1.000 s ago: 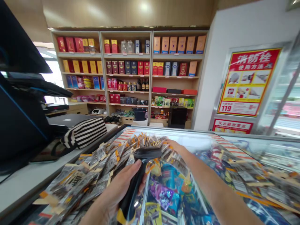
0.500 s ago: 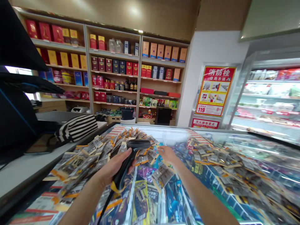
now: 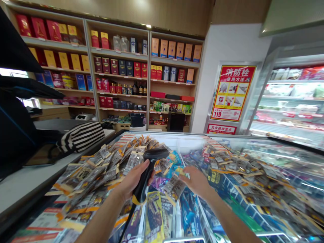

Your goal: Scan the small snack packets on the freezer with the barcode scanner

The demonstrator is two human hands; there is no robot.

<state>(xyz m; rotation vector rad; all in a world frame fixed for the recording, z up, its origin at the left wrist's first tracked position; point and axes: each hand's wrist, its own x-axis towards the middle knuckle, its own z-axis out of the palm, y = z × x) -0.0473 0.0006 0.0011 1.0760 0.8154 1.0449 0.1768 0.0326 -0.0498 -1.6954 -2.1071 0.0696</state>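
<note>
My left hand (image 3: 138,179) is wrapped around the handle of a black barcode scanner (image 3: 145,180) with yellow trim, its head tilted up and its cable trailing down. To its right, my right hand (image 3: 196,180) hovers with thumb and fingers apart at the upper right corner of a clear snack packet (image 3: 174,187). Whether the fingertips touch that packet is hard to see. Beneath it lie a yellow ice cream wrapper (image 3: 154,216) and several blue wrappers (image 3: 188,209) in the freezer's wire-divided compartments.
Heaped clear packets with orange edges (image 3: 101,172) cover the freezer's left side; another heap (image 3: 263,182) lies on the right. A striped bag (image 3: 82,136) rests on the counter (image 3: 15,195) at left. Behind stand shelves of boxes (image 3: 121,67) and a red fire-hydrant sign (image 3: 233,92).
My right hand has come back and to the right, down beside the clear packet. My left hand has shifted slightly right with the scanner. The view has tilted slightly.
</note>
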